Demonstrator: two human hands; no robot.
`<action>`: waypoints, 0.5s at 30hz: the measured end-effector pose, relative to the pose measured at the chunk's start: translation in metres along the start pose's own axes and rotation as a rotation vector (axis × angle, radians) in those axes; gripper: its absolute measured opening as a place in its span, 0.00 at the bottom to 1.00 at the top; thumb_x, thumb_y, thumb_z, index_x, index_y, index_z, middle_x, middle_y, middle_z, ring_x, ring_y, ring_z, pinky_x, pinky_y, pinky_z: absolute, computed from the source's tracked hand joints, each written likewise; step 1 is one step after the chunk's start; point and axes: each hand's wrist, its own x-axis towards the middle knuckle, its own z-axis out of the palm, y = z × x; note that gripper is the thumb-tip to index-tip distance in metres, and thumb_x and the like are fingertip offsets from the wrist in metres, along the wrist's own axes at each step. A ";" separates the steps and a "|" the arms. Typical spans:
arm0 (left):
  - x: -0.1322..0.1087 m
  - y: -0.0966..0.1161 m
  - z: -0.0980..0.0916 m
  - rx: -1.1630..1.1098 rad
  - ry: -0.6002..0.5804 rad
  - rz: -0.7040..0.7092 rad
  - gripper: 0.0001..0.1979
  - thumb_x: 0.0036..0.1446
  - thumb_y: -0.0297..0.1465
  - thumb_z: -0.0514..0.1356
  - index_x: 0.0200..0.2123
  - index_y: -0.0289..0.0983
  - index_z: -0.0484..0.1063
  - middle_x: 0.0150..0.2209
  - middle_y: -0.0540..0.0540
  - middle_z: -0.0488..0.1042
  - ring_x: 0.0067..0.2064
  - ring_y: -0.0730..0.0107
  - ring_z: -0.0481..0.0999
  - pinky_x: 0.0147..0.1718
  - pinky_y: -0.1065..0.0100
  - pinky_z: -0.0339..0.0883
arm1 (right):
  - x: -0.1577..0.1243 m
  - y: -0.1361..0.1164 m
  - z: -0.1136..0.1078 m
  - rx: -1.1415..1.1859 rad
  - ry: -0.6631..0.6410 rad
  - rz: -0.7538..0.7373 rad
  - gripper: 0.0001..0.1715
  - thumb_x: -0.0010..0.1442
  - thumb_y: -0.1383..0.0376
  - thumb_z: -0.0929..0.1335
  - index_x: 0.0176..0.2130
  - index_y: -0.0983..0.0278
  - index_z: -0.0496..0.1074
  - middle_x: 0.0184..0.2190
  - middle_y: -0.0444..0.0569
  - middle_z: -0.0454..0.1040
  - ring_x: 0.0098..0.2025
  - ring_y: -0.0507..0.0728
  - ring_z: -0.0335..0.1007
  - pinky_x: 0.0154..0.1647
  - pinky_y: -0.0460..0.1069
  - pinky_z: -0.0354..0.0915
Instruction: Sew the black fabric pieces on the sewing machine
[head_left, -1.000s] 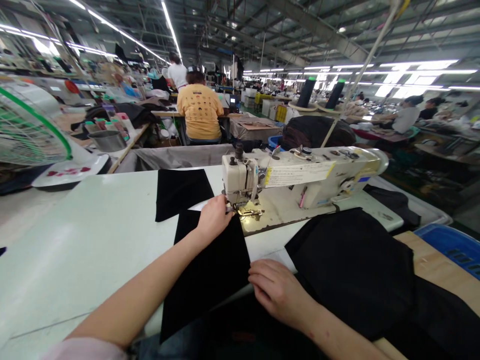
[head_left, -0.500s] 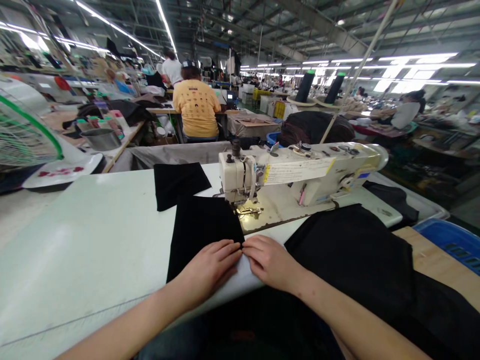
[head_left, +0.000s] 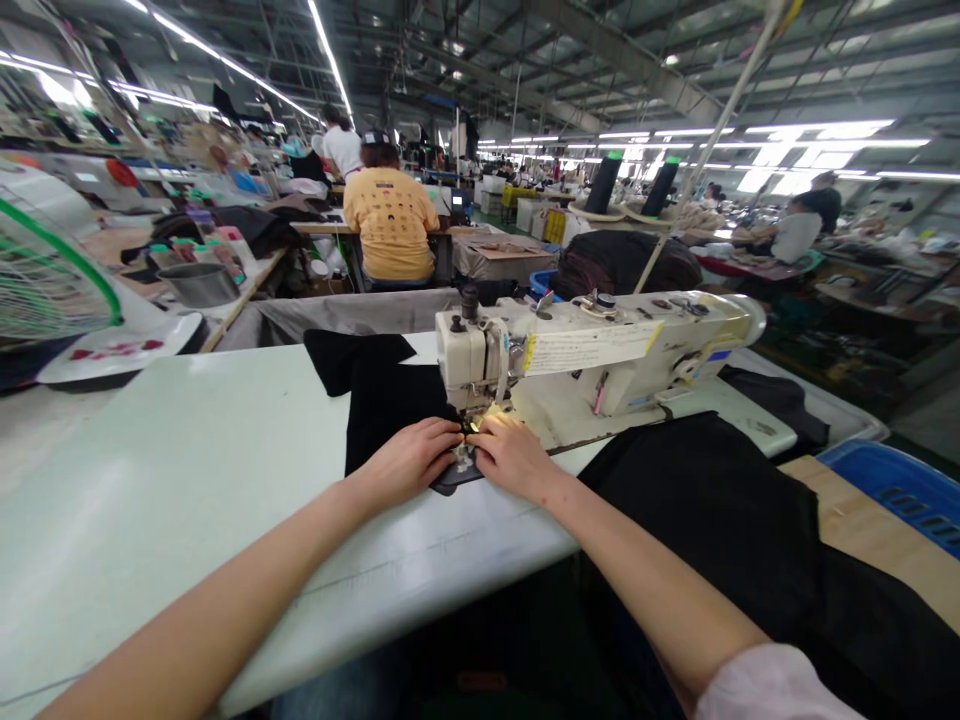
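A piece of black fabric (head_left: 390, 405) lies on the pale table, its right edge by the needle area of the white sewing machine (head_left: 461, 360). My left hand (head_left: 412, 458) is closed on the fabric's near right corner, fingertips just in front of the presser foot. Close beside it, my right hand (head_left: 514, 455) pinches the same edge, with its fingers partly over the lit machine bed. The fingertips of both hands almost meet. Exactly how the edge sits under the foot is hidden by the fingers.
More black fabric (head_left: 705, 500) drapes over the table's right side, near a blue basket (head_left: 900, 485). A fan (head_left: 56, 265) stands at the left. Thread cones (head_left: 602, 183) rise behind the machine. A person in a yellow shirt (head_left: 391, 215) sits ahead, facing away.
Both hands have moved forward, away from me, carrying the fabric edge up to the needle area. The fabric's far part has slid back and bunched.
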 end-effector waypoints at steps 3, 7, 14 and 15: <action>0.002 -0.006 0.004 0.032 -0.040 -0.093 0.18 0.69 0.36 0.50 0.56 0.37 0.71 0.57 0.40 0.74 0.60 0.58 0.71 0.60 0.55 0.66 | -0.008 -0.007 -0.007 0.039 0.025 0.038 0.13 0.62 0.72 0.68 0.46 0.65 0.77 0.42 0.52 0.76 0.48 0.61 0.70 0.51 0.55 0.68; -0.003 -0.010 0.016 0.104 -0.023 -0.311 0.27 0.69 0.42 0.50 0.65 0.36 0.62 0.67 0.36 0.63 0.68 0.49 0.60 0.65 0.44 0.55 | -0.048 -0.019 -0.031 0.088 0.077 0.135 0.15 0.63 0.70 0.67 0.50 0.64 0.74 0.46 0.52 0.76 0.49 0.59 0.73 0.53 0.53 0.69; -0.015 -0.047 0.014 0.140 0.007 -0.474 0.28 0.67 0.47 0.50 0.65 0.40 0.63 0.68 0.38 0.61 0.70 0.47 0.57 0.66 0.41 0.51 | -0.160 0.012 -0.080 -0.076 0.066 0.522 0.17 0.66 0.56 0.62 0.48 0.60 0.74 0.45 0.50 0.76 0.28 0.55 0.74 0.31 0.51 0.72; -0.017 -0.055 0.010 0.149 0.016 -0.485 0.28 0.67 0.46 0.50 0.64 0.40 0.64 0.68 0.39 0.62 0.69 0.47 0.58 0.65 0.42 0.52 | -0.177 0.020 -0.082 -0.113 0.051 0.538 0.20 0.64 0.54 0.64 0.48 0.61 0.74 0.44 0.51 0.77 0.29 0.56 0.75 0.31 0.52 0.72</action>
